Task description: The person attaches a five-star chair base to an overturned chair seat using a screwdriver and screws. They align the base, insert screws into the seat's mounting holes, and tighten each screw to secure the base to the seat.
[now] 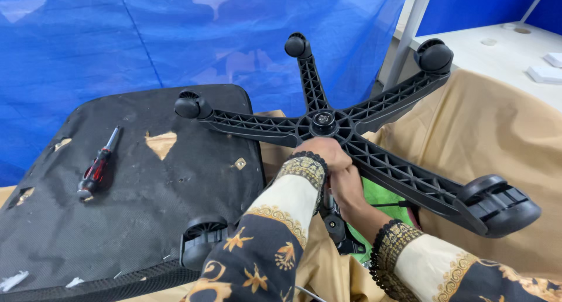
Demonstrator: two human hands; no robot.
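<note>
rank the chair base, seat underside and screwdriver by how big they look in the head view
1. Black five-arm chair base and black seat underside: similar spread, and the base is nearer, so unranked.
2. Red-and-black screwdriver: clearly smallest.

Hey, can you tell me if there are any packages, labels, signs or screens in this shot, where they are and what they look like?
No labels, signs or screens show.
Possible packages: two flat white rectangular items, one with another behind it, on the pale table at the far right; too small to tell what they are.
</note>
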